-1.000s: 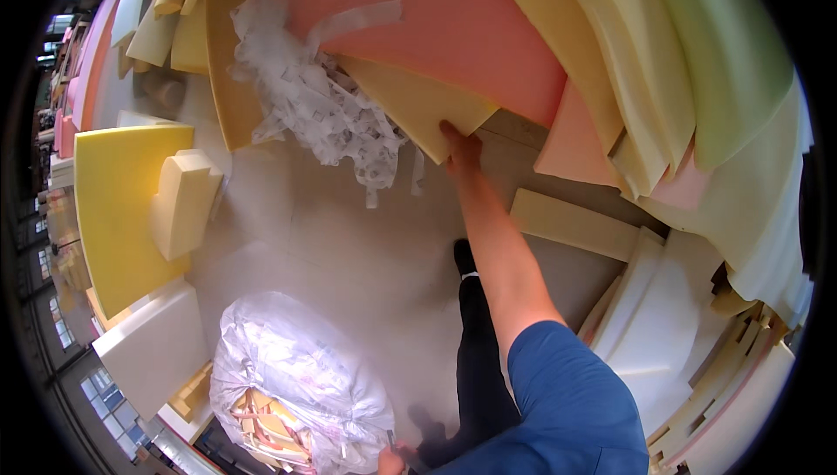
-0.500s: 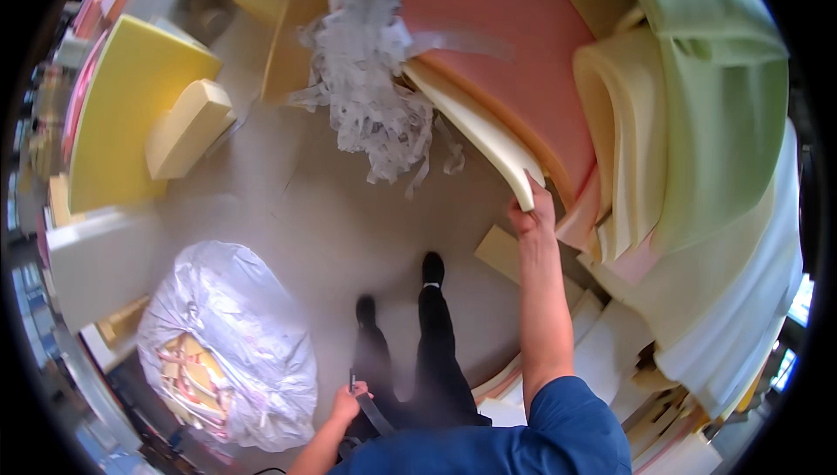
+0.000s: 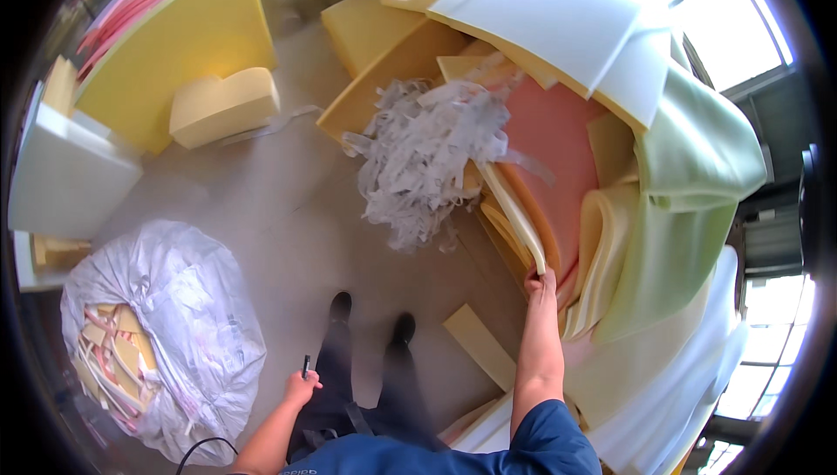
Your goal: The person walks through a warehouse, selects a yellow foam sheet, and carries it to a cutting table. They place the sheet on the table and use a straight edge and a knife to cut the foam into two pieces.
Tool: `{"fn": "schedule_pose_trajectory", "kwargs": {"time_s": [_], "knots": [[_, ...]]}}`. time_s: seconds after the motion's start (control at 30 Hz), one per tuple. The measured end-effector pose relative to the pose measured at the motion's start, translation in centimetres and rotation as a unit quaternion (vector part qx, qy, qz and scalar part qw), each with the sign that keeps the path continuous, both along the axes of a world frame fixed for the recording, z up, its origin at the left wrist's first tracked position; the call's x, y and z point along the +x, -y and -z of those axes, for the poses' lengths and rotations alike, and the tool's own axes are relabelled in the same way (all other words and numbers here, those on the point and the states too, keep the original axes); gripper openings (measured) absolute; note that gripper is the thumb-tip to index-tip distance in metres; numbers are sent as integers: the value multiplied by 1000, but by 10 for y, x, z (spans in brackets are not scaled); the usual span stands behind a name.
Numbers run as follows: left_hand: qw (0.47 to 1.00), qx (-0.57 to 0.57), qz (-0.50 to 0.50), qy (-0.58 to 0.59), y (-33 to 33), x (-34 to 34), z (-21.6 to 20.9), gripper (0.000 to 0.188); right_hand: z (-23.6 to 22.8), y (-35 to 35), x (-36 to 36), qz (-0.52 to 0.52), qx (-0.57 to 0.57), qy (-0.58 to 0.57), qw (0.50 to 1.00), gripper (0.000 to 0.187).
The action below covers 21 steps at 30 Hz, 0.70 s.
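My right hand [image 3: 540,286] is closed round the near end of a cream foam sheet [image 3: 518,216], which stands on edge beside a large pink foam sheet [image 3: 551,165]. At the far end of the cream sheet, a tangled heap of translucent white strips [image 3: 427,157] hangs over the foam and partly hides it. Low on the left, my left hand [image 3: 301,387] is closed on a slim black pen-like tool [image 3: 306,365] that points upward. Its exact kind is too small to make out.
Folded cream foam [image 3: 603,231] and a pale green sheet [image 3: 689,239] are piled at right. A white plastic bag [image 3: 205,318] of foam scraps stands at left. Beyond it are a yellow foam slab [image 3: 205,39] and a cream block [image 3: 225,109]. A foam strip [image 3: 478,344] lies near my feet.
The view has swung to the right and tilted up, so windows now show. My feet have shifted. My right hand keeps its hold on the cream sheet; my left hand has moved out from my body.
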<state>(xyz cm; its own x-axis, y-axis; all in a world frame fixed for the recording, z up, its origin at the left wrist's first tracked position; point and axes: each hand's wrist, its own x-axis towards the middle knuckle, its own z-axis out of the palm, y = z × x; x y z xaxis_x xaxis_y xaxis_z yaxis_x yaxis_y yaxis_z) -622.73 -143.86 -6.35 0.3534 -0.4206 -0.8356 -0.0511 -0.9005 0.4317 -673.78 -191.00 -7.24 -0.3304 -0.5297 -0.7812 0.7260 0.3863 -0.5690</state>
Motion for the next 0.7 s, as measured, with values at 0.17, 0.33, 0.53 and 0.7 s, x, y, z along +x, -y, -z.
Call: {"fn": "schedule_pose_trajectory", "kwargs": {"time_s": [0.17, 0.33, 0.53, 0.7], "knots": [[995, 69, -74, -3, -34, 49, 19, 17, 1, 8, 20, 17, 25, -37, 999, 10], [995, 71, -63, 27, -38, 55, 19, 10, -16, 10, 49, 19, 71, -71, 995, 11], [999, -18, -31, 9, -6, 40, 31, 8, -8, 13, 35, -18, 124, -99, 987, 14], [999, 42, -2, 18, 45, 38, 22, 17, 15, 12, 45, -71, 130, -98, 984, 16]]}}
